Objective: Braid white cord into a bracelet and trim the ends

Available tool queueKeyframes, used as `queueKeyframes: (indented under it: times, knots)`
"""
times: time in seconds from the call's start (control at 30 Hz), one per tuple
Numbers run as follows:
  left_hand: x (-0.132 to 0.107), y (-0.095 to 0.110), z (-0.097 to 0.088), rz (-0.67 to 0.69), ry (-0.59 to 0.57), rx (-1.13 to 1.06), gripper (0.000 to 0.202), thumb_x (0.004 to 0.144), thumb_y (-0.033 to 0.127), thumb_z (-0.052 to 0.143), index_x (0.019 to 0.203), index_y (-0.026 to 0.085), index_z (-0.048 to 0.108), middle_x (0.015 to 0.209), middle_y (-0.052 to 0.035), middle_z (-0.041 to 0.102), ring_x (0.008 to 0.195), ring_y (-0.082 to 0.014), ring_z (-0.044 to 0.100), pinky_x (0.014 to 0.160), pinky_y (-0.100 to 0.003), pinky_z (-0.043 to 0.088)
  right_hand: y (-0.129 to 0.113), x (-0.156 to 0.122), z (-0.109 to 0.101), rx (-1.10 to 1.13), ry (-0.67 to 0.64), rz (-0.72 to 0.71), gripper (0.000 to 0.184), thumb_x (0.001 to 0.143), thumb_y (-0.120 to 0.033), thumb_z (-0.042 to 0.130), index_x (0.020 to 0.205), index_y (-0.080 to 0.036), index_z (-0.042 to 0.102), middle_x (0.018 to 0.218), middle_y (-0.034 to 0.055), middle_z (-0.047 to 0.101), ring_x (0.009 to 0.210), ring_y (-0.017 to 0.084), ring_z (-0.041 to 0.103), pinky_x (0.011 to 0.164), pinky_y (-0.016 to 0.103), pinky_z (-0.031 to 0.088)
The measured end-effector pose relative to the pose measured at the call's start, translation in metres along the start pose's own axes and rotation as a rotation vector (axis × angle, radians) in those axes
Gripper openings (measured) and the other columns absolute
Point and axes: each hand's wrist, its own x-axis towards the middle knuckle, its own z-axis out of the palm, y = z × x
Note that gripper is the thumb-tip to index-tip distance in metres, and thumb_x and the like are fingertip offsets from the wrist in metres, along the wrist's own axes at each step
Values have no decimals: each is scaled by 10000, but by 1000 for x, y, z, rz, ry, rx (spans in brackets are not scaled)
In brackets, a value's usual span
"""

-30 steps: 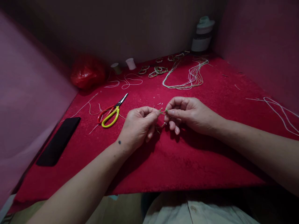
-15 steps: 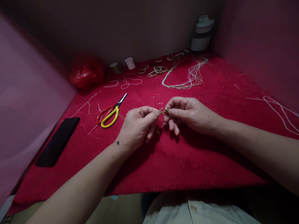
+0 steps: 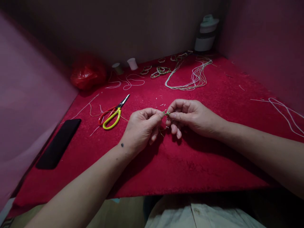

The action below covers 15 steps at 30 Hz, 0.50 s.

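Observation:
Between my two hands is a small green knotted cord (image 3: pixel 167 113), pinched at both sides over the middle of the red cloth. My left hand (image 3: pixel 144 124) grips its left end between thumb and index finger. On the other side, my right hand (image 3: pixel 187 115) holds it the same way, with the lower fingers loosely curled. Thin loose cord ends hang below the fingertips. Much of the piece is hidden by my fingers. Left of my left hand lie scissors (image 3: pixel 112 118) with one red and one yellow handle, a thin thread across them.
A black phone (image 3: pixel 59 144) lies at the left. Along the back are a red plastic bag (image 3: pixel 87 74), two thread spools (image 3: pixel 132 64), several braided cord loops (image 3: pixel 162 70), a bundle of pale cords (image 3: pixel 190 84) and a bottle (image 3: pixel 206 34). White cord (image 3: pixel 282 109) lies at right. Walls border the table.
My hands have drawn slightly closer together, the left one shifting a little to the right. Both keep their pinch on the green cord.

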Motion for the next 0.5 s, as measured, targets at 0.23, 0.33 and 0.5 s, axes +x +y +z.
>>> queueKeyframes:
  times: [0.23, 0.33, 0.5]
  knots:
    - [0, -1, 1, -6, -16, 17, 246, 821, 297, 617, 619, 174, 549, 368, 68, 422, 274, -45, 316, 284, -176, 220, 0, 0, 3, -40, 32, -4, 99, 865, -118, 537, 864, -175, 456, 632, -18, 648, 432, 126, 632, 394, 225, 534]
    - [0, -2, 1, -8, -20, 18, 242, 821, 299, 616, 625, 173, 553, 374, 66, 427, 275, -46, 321, 283, -175, 225, -1, -1, 4, -60, 43, 0, 92, 878, -104, 507, 863, -178, 454, 603, -26, 641, 426, 132, 633, 396, 235, 536]
    - [1, -3, 1, -5, -16, 20, 224, 818, 298, 618, 644, 167, 562, 395, 62, 440, 280, -48, 333, 276, -173, 241, -3, -2, 5, -137, 36, 4, 113, 933, -108, 426, 849, -179, 451, 508, -27, 621, 412, 138, 633, 407, 218, 524]
